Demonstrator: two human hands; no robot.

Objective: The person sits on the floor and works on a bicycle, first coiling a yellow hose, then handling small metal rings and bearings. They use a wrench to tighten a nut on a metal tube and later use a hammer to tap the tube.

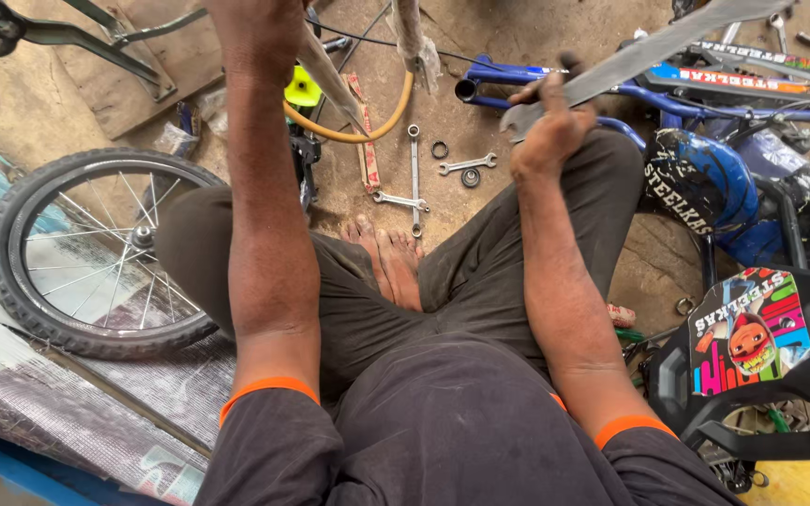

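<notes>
My right hand (550, 126) is closed around a large grey metal spanner (649, 47). Its jaw sits just left of my fingers and its long handle runs up to the right. My left hand (255, 19) is stretched forward to the top edge, where the frame cuts off its fingers. A paper-wrapped tube (335, 89) slants down to the right from beside that hand. I cannot see whether the hand grips it. I sit cross-legged on the dirt floor with my bare feet (391, 258) between my arms.
A small spoked bicycle wheel (86, 253) lies at the left. Three spanners (414, 178) and metal rings (440, 150) lie on the ground ahead beside a yellow hose (377, 126). A blue bicycle frame (705, 178) and a black plate with a colourful sticker (752, 347) crowd the right.
</notes>
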